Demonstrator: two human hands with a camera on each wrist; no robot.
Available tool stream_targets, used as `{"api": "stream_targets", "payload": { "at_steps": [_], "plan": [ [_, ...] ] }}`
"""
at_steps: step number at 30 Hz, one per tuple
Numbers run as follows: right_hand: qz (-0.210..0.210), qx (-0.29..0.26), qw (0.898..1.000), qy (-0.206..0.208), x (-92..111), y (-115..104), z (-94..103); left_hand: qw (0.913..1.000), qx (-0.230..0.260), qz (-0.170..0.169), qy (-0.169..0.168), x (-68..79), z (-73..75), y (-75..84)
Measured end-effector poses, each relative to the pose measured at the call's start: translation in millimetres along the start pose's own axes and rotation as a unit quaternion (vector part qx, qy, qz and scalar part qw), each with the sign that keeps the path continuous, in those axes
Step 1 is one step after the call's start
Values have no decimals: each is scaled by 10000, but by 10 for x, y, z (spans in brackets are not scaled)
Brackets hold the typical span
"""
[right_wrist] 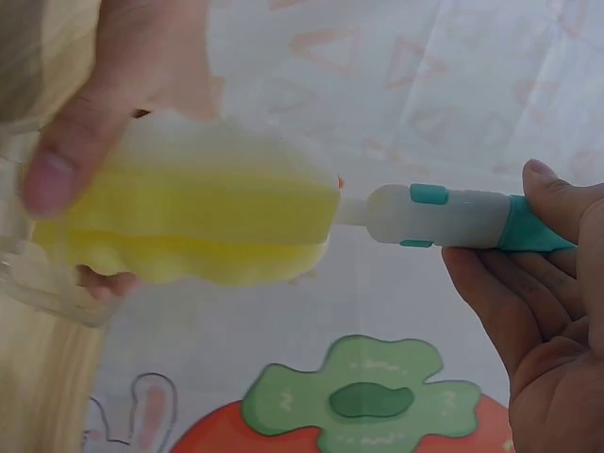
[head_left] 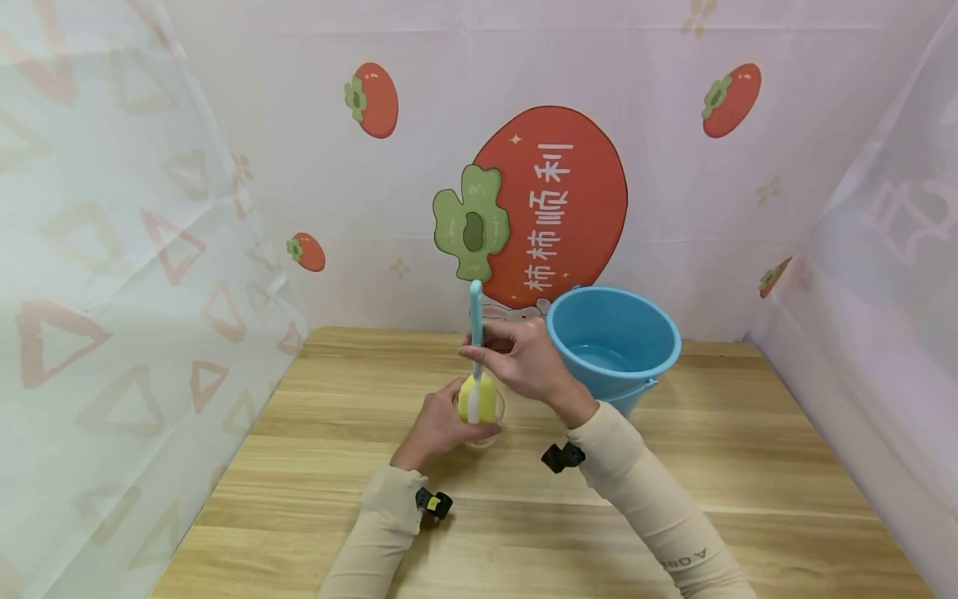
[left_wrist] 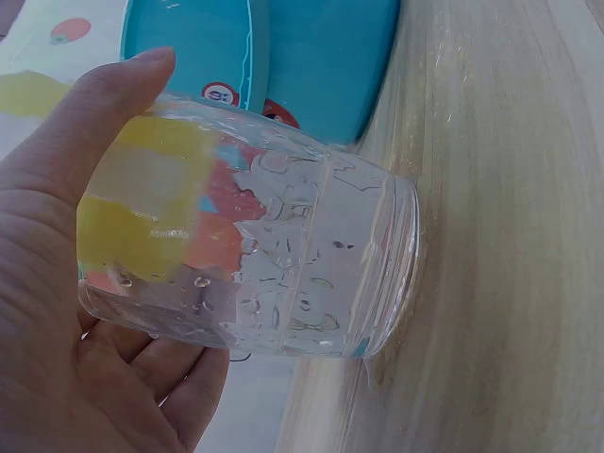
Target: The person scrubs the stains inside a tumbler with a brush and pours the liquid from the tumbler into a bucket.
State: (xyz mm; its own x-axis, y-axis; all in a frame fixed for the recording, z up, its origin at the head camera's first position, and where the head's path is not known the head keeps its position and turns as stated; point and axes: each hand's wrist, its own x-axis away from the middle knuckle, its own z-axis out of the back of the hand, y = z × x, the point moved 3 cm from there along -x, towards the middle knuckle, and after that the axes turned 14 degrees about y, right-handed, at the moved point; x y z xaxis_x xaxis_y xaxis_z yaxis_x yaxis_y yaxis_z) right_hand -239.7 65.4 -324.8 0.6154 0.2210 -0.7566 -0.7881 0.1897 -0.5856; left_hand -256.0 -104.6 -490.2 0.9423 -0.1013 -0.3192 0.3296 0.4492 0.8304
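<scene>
My left hand (head_left: pixel 440 423) grips a clear drinking glass (left_wrist: pixel 307 245) around its upper part, thumb on one side and fingers on the other. The glass stands upright with its base at the wooden table, and droplets dot its wall. My right hand (head_left: pixel 530 362) pinches the light-blue handle (head_left: pixel 476 309) of a sponge cup brush from above. The brush's yellow and white sponge head (right_wrist: pixel 226 212) points down, its lower end inside the mouth of the glass and its upper part above the rim.
A blue bucket (head_left: pixel 621 370) with a wire-handle lug stands right of the hands, at the back of the wooden table (head_left: pixel 299 491). Printed white curtains (head_left: pixel 247 83) enclose the table at the back and both sides. Each wrist carries a small black camera.
</scene>
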Motion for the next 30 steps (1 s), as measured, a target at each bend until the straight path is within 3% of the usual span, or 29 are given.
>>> {"api": "stream_targets", "payload": {
  "at_steps": [6, 15, 24, 30],
  "plan": [
    [109, 117, 9999, 18, -87, -75, 75, 10000, -36, 29, -37, -1, 3, 5],
    [-284, 398, 9988, 49, 73, 115, 10, 9999, -151, 57, -5, 8, 6, 35],
    [187, 436, 9986, 233, -93, -41, 169, 9998, -29, 187, 47, 11, 2, 35],
    [18, 554, 9984, 118, -40, 20, 139, 9997, -91, 210, 36, 6, -7, 22]
  ]
}}
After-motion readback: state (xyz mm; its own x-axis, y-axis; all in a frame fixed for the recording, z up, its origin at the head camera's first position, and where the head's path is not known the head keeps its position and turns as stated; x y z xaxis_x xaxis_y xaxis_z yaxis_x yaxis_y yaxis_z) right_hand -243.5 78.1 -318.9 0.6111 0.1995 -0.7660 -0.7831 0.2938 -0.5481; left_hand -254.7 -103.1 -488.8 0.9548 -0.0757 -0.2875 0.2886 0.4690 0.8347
